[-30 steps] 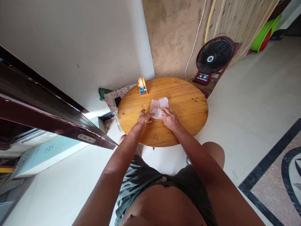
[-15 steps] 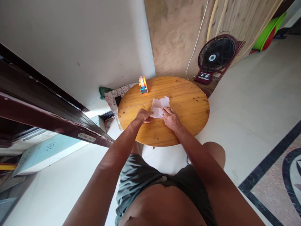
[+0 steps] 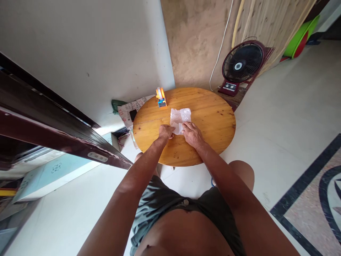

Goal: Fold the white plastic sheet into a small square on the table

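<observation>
A piece of clear bubble wrap (image 3: 181,115) lies on the oval wooden table (image 3: 213,124), in front of me. My left hand (image 3: 167,132) is closed at its lower left corner, thumb and fingers pinching the edge. From the right, my right hand (image 3: 192,134) rests on the wrap's lower right part, its fingers bent and pressed together on the sheet. What lies under the right fingertips is hidden. Beyond the wrap, near the far left edge of the table, stands an orange and blue tape dispenser (image 3: 161,97).
A dark red fan (image 3: 238,66) stands behind the table on the right. Printed sacking (image 3: 126,113) with a dark phone-like object (image 3: 133,114) lies left of the table. A dark door frame (image 3: 66,138) rises at the left, and a wall borders the table's far side.
My left hand has shifted slightly right and its fingers have closed more on the wrap's corner. My right hand stays nearly in place. The view has moved slightly.
</observation>
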Available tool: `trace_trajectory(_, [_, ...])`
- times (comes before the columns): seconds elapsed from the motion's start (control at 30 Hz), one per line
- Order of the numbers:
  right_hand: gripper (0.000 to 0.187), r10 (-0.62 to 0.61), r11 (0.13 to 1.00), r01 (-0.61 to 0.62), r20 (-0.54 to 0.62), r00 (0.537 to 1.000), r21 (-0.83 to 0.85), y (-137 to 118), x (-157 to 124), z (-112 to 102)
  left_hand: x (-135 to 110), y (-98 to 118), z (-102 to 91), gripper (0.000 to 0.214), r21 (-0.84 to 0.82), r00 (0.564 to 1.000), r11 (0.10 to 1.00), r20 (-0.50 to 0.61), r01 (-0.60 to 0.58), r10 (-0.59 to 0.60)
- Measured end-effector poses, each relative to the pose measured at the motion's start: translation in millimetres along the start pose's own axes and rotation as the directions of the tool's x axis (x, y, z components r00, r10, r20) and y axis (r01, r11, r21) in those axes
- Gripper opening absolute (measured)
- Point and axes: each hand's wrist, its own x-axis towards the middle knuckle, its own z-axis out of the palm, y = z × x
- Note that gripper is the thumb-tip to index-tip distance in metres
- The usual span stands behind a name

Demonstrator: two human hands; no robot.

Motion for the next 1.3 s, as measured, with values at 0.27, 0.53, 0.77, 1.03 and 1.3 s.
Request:
trace_trajectory(0.27, [0.041, -0.001, 1.000, 0.001, -0.001, 1.000, -0.008, -0.7, 1.2, -0.1, -7.8, -9.9, 16.8, 0.018, 0.094, 0.957, 0.960, -0.094, -0.264, 0.273])
trace_trajectory(0.53, [0.039, 0.006, 0.999, -0.006, -0.006, 1.000, -0.042, -1.2, 0.5, 0.6, -8.6, -16.3, 27.7, 0.020, 0.256, 0.856, 0.850, -0.125, -0.462, 0.502])
trace_trajectory(0.77, [0.039, 0.003, 0.999, -0.003, -0.008, 1.000, -0.036, -0.5, 1.1, 2.0, -13.6, -11.7, 29.8, 0.022, 0.453, 0.800, 0.718, -0.019, -0.528, 0.600])
trace_trajectory(1.03, [0.033, 0.023, 0.990, -0.032, -0.066, 0.998, -0.138, -5.2, -0.5, -1.7, -20.0, -13.5, 30.3, 0.029, 0.567, 0.742, 0.579, 0.088, -0.586, 0.665])
trace_trajectory(1.3, [0.031, 0.019, 0.986, -0.020, -0.009, 1.000, -0.164, -7.4, 0.2, -7.3, -18.9, -14.0, 28.9, 0.029, 0.559, 0.739, 0.580, 0.093, -0.593, 0.667])
